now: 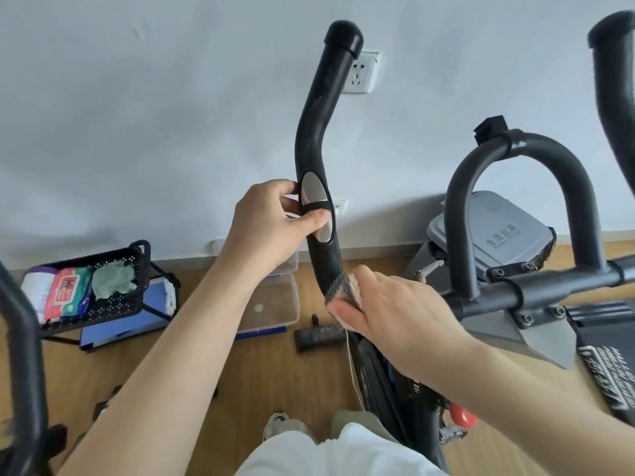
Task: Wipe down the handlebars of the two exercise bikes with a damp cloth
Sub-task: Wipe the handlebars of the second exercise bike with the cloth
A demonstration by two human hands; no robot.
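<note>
Fingers of right hand (395, 310) closed around a damp cloth (343, 290), cloth wrapped on the low bend of the left handlebar (318, 139). Left hand (271, 225) pinches the same bar higher up, thumb across the oval metal sensor plate (314, 197), other fingers behind the bar. Handlebar count on this bike: two long black horns, left one gripped, right one (615, 97) at frame edge, plus one centre loop bar (522, 156) on the cross tube. One more black bar (20, 338) at far left edge, can't tell what it belongs to. Containers: one black mesh basket (137, 297) on a stand, holding one wet-wipe pack (70, 293), one white roll (37, 290), one green rag (113, 280); two clear plastic boxes (271, 304) on the wood floor; one grey lidded bin (498, 231) behind the loop.
</note>
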